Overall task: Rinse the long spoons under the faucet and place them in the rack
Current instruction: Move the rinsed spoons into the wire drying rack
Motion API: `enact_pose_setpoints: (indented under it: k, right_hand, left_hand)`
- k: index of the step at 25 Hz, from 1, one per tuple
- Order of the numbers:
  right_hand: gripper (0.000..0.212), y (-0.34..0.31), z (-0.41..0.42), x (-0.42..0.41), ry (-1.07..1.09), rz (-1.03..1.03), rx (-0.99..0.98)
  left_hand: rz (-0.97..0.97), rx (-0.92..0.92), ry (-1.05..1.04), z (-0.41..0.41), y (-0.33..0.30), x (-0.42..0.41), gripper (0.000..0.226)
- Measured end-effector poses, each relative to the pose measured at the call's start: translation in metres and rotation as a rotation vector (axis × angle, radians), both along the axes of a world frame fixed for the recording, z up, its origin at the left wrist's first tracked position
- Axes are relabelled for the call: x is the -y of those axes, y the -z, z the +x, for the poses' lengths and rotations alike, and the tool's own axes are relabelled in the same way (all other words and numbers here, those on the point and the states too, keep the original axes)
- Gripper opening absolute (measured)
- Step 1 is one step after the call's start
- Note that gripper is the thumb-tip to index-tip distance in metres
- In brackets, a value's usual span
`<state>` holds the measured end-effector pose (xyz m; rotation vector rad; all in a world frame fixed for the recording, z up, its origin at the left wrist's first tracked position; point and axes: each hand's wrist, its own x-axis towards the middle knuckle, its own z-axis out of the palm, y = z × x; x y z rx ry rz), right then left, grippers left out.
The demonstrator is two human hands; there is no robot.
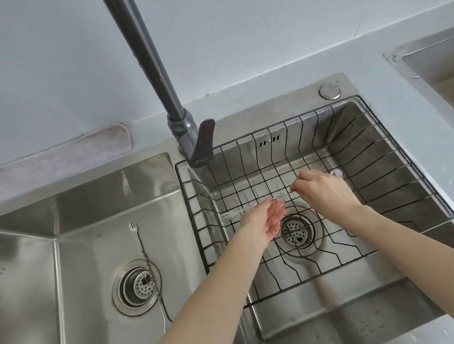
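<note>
A black wire rack (384, 151) sits inside the right sink basin. Over it, my right hand (323, 191) pinches a long thin spoon (283, 194) by its twisted handle; the spoon's bowl (337, 173) pokes out behind that hand. My left hand (263, 219) is held with relaxed fingers, the fingertips touching the handle's free end. Another thin silver utensil (227, 216) lies on the rack floor, partly hidden by my left hand. A long fork (139, 241) lies in the left basin across the drain. No water runs from the tall grey faucet (146, 52).
The faucet's lever handle (204, 143) hangs over the rack's back left corner. A grey cloth (60, 162) lies on the counter behind the left basin. The right basin's drain (297, 232) shows through the rack. Another steel basin (442, 62) is at the far right.
</note>
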<state>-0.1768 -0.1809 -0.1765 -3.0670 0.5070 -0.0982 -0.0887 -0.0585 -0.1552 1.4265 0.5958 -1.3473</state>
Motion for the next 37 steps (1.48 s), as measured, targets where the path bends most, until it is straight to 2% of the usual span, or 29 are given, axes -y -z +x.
enact_pose_setpoints:
  k: [13, 19, 24, 28, 33, 37]
  right_hand:
    - [0.027, 0.01, 0.006, -0.001, -0.029, 0.049, 0.054]
    - [0.024, 0.009, 0.004, -0.004, 0.004, 0.06, 0.024]
    - [0.023, 0.003, 0.004, -0.011, 0.033, 0.065, 0.004]
    - [0.028, -0.011, 0.007, -0.019, 0.042, 0.071, 0.003]
    - [0.033, -0.037, 0.011, -0.033, 0.094, 0.148, -0.025]
    - [0.04, -0.063, 0.016, -0.053, 0.089, 0.198, -0.106]
  left_hand:
    - [0.03, -0.047, 0.017, 0.007, -0.005, 0.0, 0.026]
    - [0.068, 0.086, 0.127, 0.006, -0.008, 0.002, 0.016]
    - [0.086, 0.387, 0.463, 0.001, -0.019, -0.002, 0.015]
    - [0.199, 0.857, 0.851, 0.002, -0.03, -0.011, 0.029]
    - [0.254, 1.221, 1.08, 0.006, -0.05, -0.032, 0.038]
    - [0.28, 1.417, 1.104, 0.015, -0.069, -0.054, 0.04]
